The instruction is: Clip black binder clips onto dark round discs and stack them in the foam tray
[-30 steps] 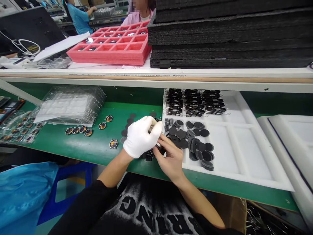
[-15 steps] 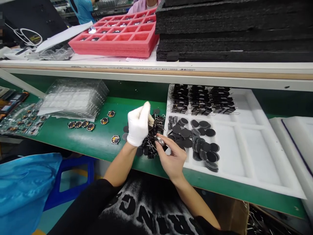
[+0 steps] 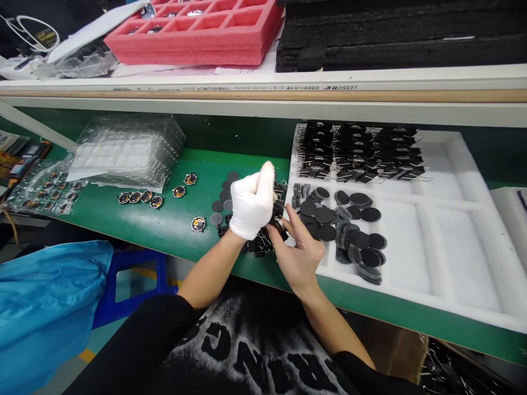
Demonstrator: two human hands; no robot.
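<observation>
My left hand [image 3: 252, 203], in a white glove, is closed over a pile of black binder clips [image 3: 261, 245]; the glove hides what its fingers hold. Just to its right, my bare right hand [image 3: 300, 253] pinches a small round dark part with a silvery edge [image 3: 279, 224] between thumb and fingers. The hands almost meet at this part. Beside the glove, several dark discs [image 3: 224, 195] lie on the green table [image 3: 164, 236]. To the right, a white foam tray [image 3: 405, 247] carries loose black discs [image 3: 325, 215] and rows of binder clips clamped on round pieces [image 3: 356, 153].
Several small round watch-like modules [image 3: 198, 224] lie left on the table, near stacked clear plastic trays [image 3: 123, 156]. A white-edged shelf [image 3: 247, 104] crosses above, bearing a pink foam tray [image 3: 197, 49] and black foam sheets [image 3: 403, 38]. A blue stool [image 3: 135, 285] stands at lower left.
The view has tilted down and shifted a little left. Both hands stay close together over the binder clips, and the right still pinches the round part. More discs beside the glove now show.
</observation>
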